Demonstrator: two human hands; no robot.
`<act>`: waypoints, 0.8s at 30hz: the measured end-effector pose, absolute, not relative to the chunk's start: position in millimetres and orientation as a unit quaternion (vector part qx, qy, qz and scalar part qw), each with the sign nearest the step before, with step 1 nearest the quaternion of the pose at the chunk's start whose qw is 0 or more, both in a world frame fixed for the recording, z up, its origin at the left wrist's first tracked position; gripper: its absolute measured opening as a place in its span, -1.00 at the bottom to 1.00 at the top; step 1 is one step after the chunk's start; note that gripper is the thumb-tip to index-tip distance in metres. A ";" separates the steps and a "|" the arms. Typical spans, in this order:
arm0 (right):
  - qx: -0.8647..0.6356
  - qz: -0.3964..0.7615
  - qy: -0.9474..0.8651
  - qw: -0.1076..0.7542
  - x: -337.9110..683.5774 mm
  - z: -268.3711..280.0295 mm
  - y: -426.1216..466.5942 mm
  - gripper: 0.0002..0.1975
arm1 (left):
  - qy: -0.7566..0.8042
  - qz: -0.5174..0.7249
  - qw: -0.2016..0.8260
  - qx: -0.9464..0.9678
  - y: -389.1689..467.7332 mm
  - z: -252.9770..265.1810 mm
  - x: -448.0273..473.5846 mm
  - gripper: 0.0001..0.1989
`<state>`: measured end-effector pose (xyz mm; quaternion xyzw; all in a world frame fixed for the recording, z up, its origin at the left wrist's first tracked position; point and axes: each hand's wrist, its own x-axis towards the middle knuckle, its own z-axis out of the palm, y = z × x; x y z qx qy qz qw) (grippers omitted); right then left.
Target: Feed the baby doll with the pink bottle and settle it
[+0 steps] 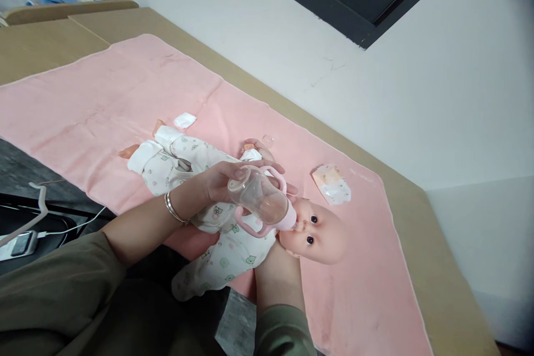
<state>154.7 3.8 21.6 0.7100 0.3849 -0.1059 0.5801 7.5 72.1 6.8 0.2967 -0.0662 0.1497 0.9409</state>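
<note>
A baby doll (233,242) in white patterned clothes lies on its back, its bald head towards the right. My left hand (223,181), with a silver bracelet at the wrist, grips a clear feeding bottle (258,194) with pink handles. The bottle is tilted, its teat end touching the doll's mouth. My right forearm passes under the doll's neck. On the far side, partly hidden by the bottle, the fingers of my right hand (267,153) curl around the doll's arm near its small hand.
A pink blanket (125,78) covers much of the wooden table (442,250). On it lie a small white folded packet (184,120), a clear plastic piece (268,138) and a crumpled printed wrapper (332,184). A white wall (258,44) stands behind; a cabled device (20,245) sits lower left.
</note>
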 end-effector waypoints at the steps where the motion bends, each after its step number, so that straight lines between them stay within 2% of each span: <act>1: 0.715 -0.121 0.362 0.586 160.6 14.5 4.3 -0.75 | -0.063 0.151 0.941 0.295 72.3 6.0 7.3 -0.43; 3: 0.696 -0.158 0.343 0.611 172.7 0.3 6.0 -0.84 | -0.057 0.159 0.942 0.291 72.6 5.1 7.0 -0.44; 5: 0.678 -0.167 0.379 0.607 182.9 -11.7 7.5 -0.85 | -0.055 0.162 0.942 0.290 72.7 5.2 7.1 -0.45; 9: 0.734 -0.141 0.407 0.526 189.4 -21.2 6.6 -0.85 | -0.073 0.155 0.939 0.299 72.6 7.2 7.8 -0.44; 11: 0.754 -0.122 0.384 0.518 185.3 -17.7 5.2 -0.88 | -0.075 0.154 0.939 0.299 72.6 6.9 7.8 -0.46; 14: 0.697 -0.123 0.365 0.605 174.6 -6.0 4.7 -0.79 | -0.068 0.153 0.941 0.293 72.5 4.7 7.4 -0.44; 16: 0.649 -0.137 0.362 0.655 167.9 2.5 5.6 -0.82 | -0.060 0.159 0.943 0.285 72.4 3.5 6.9 -0.38; 19: 0.623 -0.135 0.366 0.678 161.7 10.9 7.0 -0.89 | -0.043 0.168 0.945 0.277 72.1 3.4 6.6 -0.30; 21: 0.592 -0.130 0.362 0.708 160.2 13.1 7.3 -0.97 | -0.034 0.165 0.945 0.279 72.2 3.4 6.5 -0.31; 23: 0.567 -0.131 0.352 0.733 159.5 14.5 7.1 -0.95 | -0.032 0.162 0.945 0.284 72.6 2.9 6.5 -0.36; 24: 0.584 -0.128 0.370 0.711 158.8 15.6 6.9 -0.99 | -0.031 0.164 0.944 0.285 72.8 2.5 6.4 -0.38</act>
